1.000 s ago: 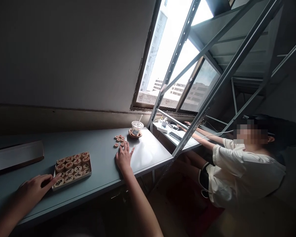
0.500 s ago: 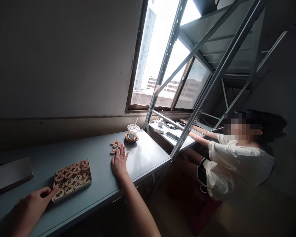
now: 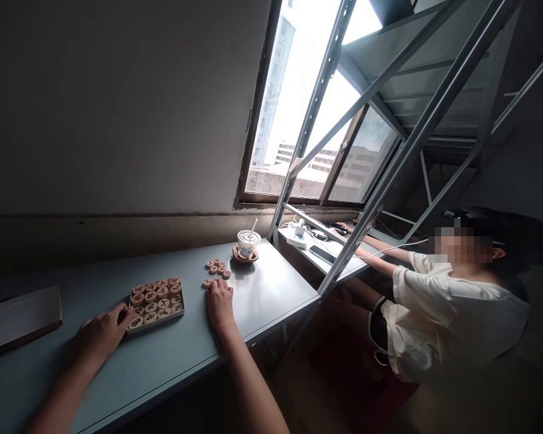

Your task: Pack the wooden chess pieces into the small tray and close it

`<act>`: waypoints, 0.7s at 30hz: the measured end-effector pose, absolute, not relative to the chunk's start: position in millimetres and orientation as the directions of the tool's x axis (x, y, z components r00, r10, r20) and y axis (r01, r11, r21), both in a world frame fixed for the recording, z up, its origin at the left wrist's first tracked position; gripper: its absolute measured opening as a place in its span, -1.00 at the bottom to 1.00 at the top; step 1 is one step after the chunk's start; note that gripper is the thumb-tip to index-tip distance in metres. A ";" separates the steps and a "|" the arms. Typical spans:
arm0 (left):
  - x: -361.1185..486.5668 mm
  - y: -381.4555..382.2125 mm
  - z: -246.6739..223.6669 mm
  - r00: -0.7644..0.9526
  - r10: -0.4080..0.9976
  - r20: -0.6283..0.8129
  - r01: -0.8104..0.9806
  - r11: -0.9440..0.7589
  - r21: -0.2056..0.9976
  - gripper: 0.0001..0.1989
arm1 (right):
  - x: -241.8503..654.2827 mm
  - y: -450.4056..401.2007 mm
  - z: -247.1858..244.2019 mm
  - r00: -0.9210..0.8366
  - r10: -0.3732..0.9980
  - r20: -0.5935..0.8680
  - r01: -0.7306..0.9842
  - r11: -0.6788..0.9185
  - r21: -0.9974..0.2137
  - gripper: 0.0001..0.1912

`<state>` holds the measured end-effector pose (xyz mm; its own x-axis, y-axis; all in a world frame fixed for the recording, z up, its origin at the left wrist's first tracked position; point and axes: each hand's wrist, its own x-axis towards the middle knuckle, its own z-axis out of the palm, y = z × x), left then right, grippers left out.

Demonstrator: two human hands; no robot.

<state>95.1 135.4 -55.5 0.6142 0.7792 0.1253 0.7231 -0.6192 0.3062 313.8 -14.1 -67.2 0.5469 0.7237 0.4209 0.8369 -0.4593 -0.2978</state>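
Head view, near to far. Both forearms run in from the bottom edge, the left one dim and cut off there. Left hand point(image 3: 106, 327): fingers bent, tips against the left side of a shallow open box point(image 3: 157, 326); its thumb and finger spacing is lost in shade, so whether it grips, cannot tell. Box sits on the pale table point(image 3: 276, 274), filled with round wooden pieces point(image 3: 150, 296), red characters in the rows toward the wall, black in those nearer; anything beneath the top layer is hidden.

Right hand point(image 3: 221, 301): palm down, fingers drawn close together and curled, tips by a single piece point(image 3: 207, 283), which shows just past them. Fingertip undersides out of sight; a hold or mere touch, cannot tell. Just beyond, a loose cluster point(image 3: 217, 267) of red-marked pieces, characters too small to read.

At far left, a shallow tray point(image 3: 22, 316), cut by the frame edge. Past the cluster, a lidded cup point(image 3: 248, 241) with straw stands in a brown bowl point(image 3: 245, 257), its label illegible.

Farther right, behind metal bars, a second table bears a phone point(image 3: 322, 254) and tangled cables point(image 3: 317, 233). A person point(image 3: 457, 307) sits there, arms reaching across, hands partly hidden. Window point(image 3: 317, 120) glare washes out the sky.
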 end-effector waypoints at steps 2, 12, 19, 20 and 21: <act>94.0 135.3 -56.8 0.621 0.768 0.158 0.707 -0.636 0.309 -0.71 | 313.6 -14.0 -66.4 0.548 0.719 0.427 0.836 -0.452 -0.312 -0.70; 93.2 120.3 -45.2 0.578 0.786 0.221 0.717 -0.618 0.324 -0.69 | 302.5 -22.4 -46.3 0.533 0.660 0.529 0.799 -0.186 -0.572 -0.73; 90.1 127.7 -54.2 0.574 0.786 0.230 0.685 -0.615 0.390 -0.62 | 241.7 20.5 -41.1 0.327 0.767 0.552 0.809 0.074 -0.583 -0.77; 89.8 128.6 -54.9 0.570 0.791 0.223 0.681 -0.607 0.410 -0.60 | 233.0 28.7 -41.0 0.285 0.791 0.541 0.818 0.094 -0.568 -0.77; 89.7 129.3 -55.1 0.566 0.796 0.215 0.679 -0.598 0.425 -0.58 | 225.7 35.7 -41.0 0.251 0.811 0.528 0.825 0.106 -0.555 -0.77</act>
